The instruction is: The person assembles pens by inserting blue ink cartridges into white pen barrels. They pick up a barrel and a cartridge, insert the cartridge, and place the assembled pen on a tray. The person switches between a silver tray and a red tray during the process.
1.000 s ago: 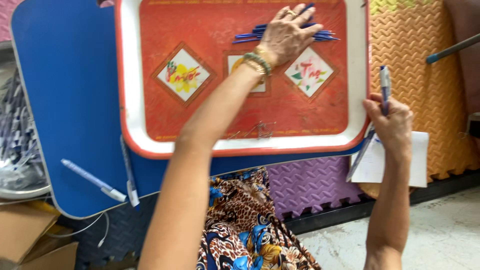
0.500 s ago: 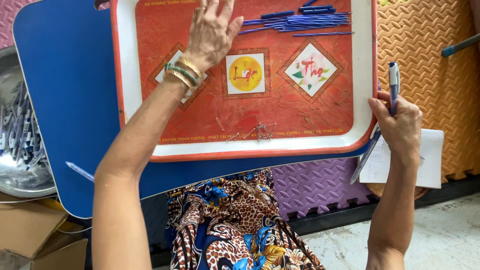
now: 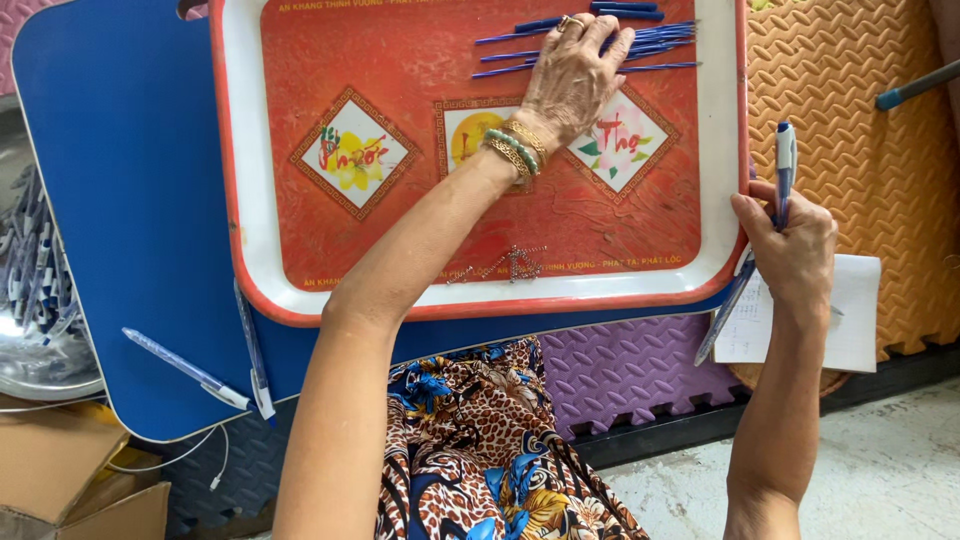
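Note:
A red tray [image 3: 400, 110] with a white rim lies on a blue board [image 3: 130, 200]. Several thin blue pen refills [image 3: 660, 45] lie bunched at the tray's far right. My left hand [image 3: 572, 72], with bracelets at the wrist, rests palm down on that bunch, fingers spread over the refills. A little heap of small metal springs [image 3: 515, 264] sits near the tray's front rim. My right hand [image 3: 790, 245] is off the tray's right edge, closed around an upright blue and white pen [image 3: 784, 165]; a second pen [image 3: 722, 310] slants down below it.
Two pens [image 3: 185, 368] [image 3: 255, 362] lie on the blue board's front left. A metal bowl [image 3: 35, 290] full of pen parts stands at the left. White paper [image 3: 850, 315] lies on the orange foam mat [image 3: 860, 180] at right. Cardboard boxes [image 3: 70, 480] sit bottom left.
My left hand swung from the refills to the tray's left and has come back onto the refill bunch. My right hand stayed by the tray's right edge with its pen.

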